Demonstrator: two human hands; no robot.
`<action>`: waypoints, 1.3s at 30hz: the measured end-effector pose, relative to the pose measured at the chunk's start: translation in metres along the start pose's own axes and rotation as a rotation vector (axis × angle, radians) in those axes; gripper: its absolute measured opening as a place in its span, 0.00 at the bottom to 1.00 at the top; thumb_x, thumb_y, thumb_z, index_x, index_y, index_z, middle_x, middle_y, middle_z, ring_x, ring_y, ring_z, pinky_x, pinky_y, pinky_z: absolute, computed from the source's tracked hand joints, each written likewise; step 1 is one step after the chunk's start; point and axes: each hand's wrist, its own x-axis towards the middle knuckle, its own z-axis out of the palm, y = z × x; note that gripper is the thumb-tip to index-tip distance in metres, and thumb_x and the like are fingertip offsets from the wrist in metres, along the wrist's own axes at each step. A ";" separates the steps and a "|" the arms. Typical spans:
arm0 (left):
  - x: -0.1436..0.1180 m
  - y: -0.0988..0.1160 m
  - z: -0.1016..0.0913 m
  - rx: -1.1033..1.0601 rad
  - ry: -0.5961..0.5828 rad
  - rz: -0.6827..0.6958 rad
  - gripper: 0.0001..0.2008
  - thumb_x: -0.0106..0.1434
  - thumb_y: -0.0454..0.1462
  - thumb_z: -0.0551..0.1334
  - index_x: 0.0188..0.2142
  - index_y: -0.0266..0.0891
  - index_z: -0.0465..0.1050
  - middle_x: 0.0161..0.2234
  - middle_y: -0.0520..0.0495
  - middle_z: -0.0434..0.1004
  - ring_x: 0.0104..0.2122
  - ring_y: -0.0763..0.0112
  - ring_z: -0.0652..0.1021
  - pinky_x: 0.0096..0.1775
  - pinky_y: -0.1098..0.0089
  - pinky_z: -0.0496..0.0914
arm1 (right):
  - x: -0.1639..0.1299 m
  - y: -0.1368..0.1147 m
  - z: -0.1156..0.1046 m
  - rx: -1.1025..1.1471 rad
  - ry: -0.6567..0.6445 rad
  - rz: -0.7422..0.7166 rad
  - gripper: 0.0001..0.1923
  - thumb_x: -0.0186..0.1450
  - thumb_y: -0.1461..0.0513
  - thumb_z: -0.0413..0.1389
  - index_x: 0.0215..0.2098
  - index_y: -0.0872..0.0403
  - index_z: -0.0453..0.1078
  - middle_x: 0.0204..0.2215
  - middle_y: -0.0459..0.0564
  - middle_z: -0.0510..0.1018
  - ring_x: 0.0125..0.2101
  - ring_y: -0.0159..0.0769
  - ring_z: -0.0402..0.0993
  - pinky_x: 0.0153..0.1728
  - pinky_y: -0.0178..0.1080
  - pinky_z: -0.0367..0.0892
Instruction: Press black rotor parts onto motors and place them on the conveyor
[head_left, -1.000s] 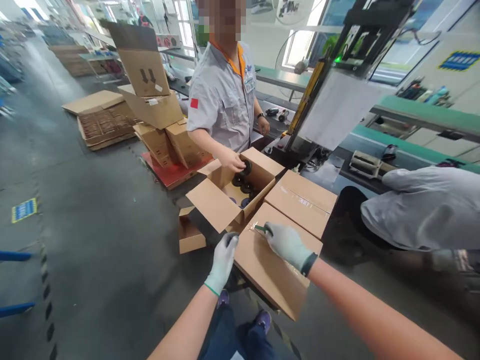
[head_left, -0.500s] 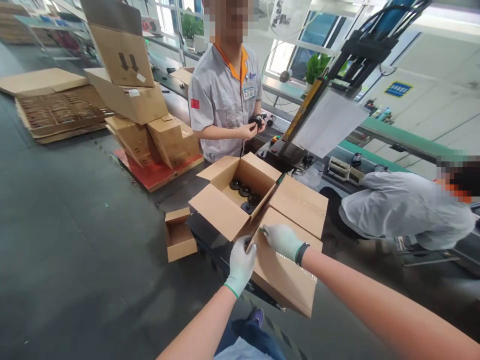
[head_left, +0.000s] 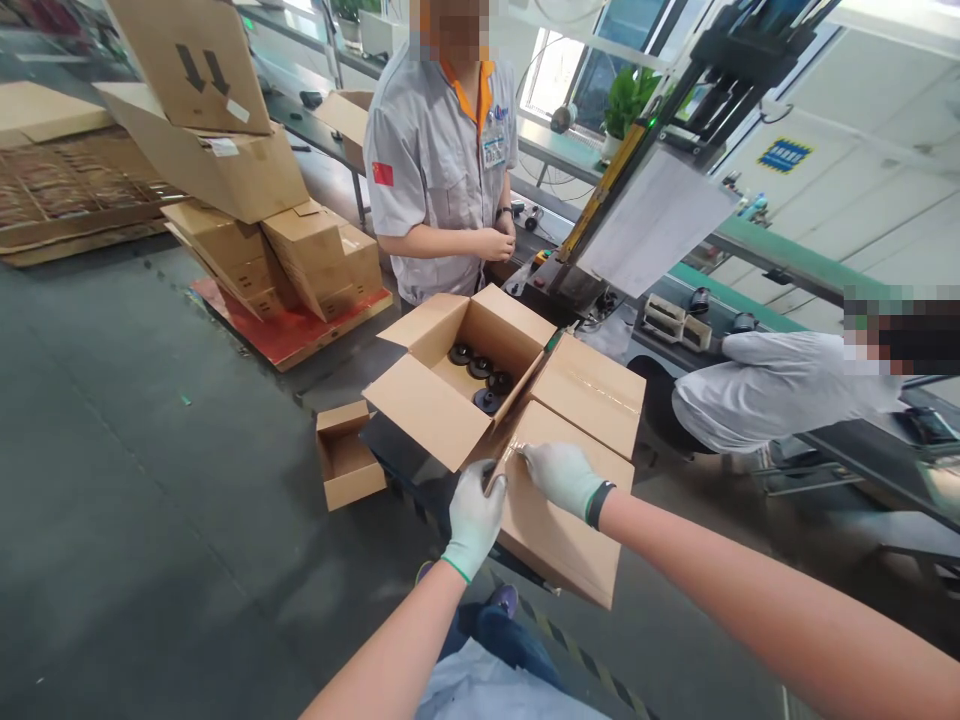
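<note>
Both my hands wear pale gloves with green cuffs and work at the near end of a cardboard carton [head_left: 570,540] with a closed top. My left hand [head_left: 476,515] is closed on the carton's left edge, thumb on the top side. My right hand [head_left: 564,482] rests over the top, its bent fingertips pinched at a shiny strip of clear packing tape [head_left: 514,452] near that edge. Just beyond stands an open carton [head_left: 427,408] with its flaps spread and several round black parts [head_left: 480,368] on its floor.
Another closed carton [head_left: 589,390] adjoins on the right. A small open box [head_left: 349,460] sits on the floor at left. Stacked cartons [head_left: 285,250] rest on a red pallet [head_left: 292,335]. A co-worker [head_left: 450,180] stands opposite; another person [head_left: 787,390] bends at the right bench.
The view has shifted slightly. My hands stay at the carton's edge, and the shiny tape beside my right fingertips shows more clearly. The co-worker's hands have come together; the black part they held no longer shows.
</note>
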 end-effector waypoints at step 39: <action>0.006 0.136 0.100 1.121 -0.473 0.492 0.16 0.71 0.47 0.61 0.29 0.43 0.72 0.32 0.44 0.79 0.38 0.56 0.78 0.41 0.58 0.66 | -0.013 0.153 0.064 1.144 0.005 0.032 0.11 0.72 0.64 0.56 0.31 0.56 0.75 0.31 0.52 0.85 0.29 0.33 0.79 0.31 0.31 0.66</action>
